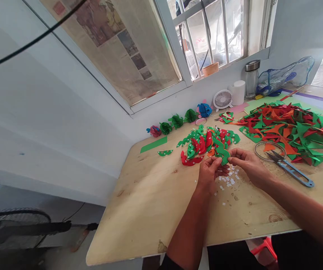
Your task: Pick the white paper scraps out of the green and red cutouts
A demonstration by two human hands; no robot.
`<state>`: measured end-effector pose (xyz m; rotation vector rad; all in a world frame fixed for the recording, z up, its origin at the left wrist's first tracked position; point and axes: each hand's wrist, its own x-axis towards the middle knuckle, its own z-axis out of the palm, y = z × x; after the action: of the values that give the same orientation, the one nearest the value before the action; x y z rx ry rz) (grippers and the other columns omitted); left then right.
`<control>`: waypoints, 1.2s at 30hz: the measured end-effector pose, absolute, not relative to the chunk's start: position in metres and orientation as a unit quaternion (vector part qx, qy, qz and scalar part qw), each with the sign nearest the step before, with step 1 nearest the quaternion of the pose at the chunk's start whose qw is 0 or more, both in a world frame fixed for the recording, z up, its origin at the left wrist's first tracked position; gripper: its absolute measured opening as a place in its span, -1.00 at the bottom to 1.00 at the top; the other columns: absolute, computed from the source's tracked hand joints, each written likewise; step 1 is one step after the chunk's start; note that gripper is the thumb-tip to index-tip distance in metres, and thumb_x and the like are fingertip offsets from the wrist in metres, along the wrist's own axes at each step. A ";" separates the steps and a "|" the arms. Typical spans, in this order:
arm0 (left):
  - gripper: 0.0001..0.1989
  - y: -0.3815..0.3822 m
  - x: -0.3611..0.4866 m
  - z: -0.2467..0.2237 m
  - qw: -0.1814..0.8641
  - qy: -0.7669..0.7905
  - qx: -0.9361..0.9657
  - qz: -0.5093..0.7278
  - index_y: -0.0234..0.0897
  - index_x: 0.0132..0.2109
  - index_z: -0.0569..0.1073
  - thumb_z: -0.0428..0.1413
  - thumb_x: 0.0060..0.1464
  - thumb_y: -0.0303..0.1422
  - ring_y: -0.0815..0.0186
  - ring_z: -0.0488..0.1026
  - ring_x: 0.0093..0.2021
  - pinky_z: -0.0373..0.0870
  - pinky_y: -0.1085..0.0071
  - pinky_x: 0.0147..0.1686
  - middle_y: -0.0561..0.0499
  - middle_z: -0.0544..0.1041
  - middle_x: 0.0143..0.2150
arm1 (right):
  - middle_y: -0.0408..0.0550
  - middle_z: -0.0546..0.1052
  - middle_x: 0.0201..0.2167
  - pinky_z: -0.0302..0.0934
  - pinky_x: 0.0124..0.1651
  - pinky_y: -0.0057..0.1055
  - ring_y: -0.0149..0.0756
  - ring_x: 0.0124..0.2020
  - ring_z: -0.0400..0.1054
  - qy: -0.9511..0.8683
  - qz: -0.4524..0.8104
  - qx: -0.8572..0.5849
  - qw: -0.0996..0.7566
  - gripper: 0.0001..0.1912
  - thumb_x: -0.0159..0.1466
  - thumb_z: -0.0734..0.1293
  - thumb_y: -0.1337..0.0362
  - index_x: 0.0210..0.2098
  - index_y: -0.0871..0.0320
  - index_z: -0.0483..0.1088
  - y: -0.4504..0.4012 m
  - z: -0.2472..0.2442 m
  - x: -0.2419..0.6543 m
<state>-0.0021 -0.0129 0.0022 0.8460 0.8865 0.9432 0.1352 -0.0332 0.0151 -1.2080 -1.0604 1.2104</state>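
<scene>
My left hand [210,170] and my right hand [244,163] meet over the table, both pinching a wavy-edged green felt-like cutout [222,153] between them. Just behind the cutout lies a pile of similar red and green cutouts [202,142], many dotted with small white squares. Below my fingers, loose white paper squares [230,182] are scattered on the wood. To the right of my right hand, blue-handled thread snips [292,170] rest with their blades on a round metal ring [269,150]. A single green cutout [165,153] lies apart on the left.
A large heap of red, orange and green scraps [290,127] covers the right side of the wooden table [138,210]. Along the wall stand green paper ornaments [176,120], a blue one [204,110], a small white fan [222,99] and a glass bottle [251,80]. A green strip [153,144] lies at the left.
</scene>
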 end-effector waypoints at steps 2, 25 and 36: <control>-0.65 -0.013 -0.001 0.002 0.702 0.405 0.393 0.435 -0.37 -0.39 0.44 0.27 -0.25 -0.18 0.37 0.43 -0.59 0.36 0.45 -0.53 -0.03 0.51 -0.54 | -0.18 0.38 -0.57 0.11 -0.42 -0.43 -0.38 -0.51 0.21 -0.448 0.504 -0.509 0.535 -0.75 -0.03 0.38 0.09 -0.49 0.13 0.35 -0.033 0.013 0.136; -0.82 -0.025 0.002 0.008 0.469 0.429 0.581 0.510 -0.21 -0.27 0.55 0.19 -0.12 -0.46 0.34 0.42 -0.43 0.34 0.45 -0.34 0.01 0.54 -0.37 | -0.13 0.41 -0.55 0.16 -0.44 -0.43 -0.38 -0.50 0.26 -0.436 0.531 -0.483 0.543 -0.71 0.00 0.40 0.07 -0.43 0.16 0.39 -0.030 0.004 0.138; -0.82 -0.026 0.003 0.003 0.461 0.428 0.593 0.502 -0.24 -0.22 0.54 0.16 -0.05 -0.40 0.34 0.44 -0.43 0.35 0.46 -0.38 -0.01 0.55 -0.39 | -0.20 0.36 -0.59 0.10 -0.46 -0.45 -0.42 -0.53 0.18 -0.447 0.520 -0.492 0.537 -0.73 0.01 0.40 0.07 -0.47 0.16 0.39 -0.029 0.002 0.138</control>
<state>0.0030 -0.0255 0.0027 1.4600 1.0518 1.2356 0.1376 -0.0294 0.0024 -1.1712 -1.0637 1.2378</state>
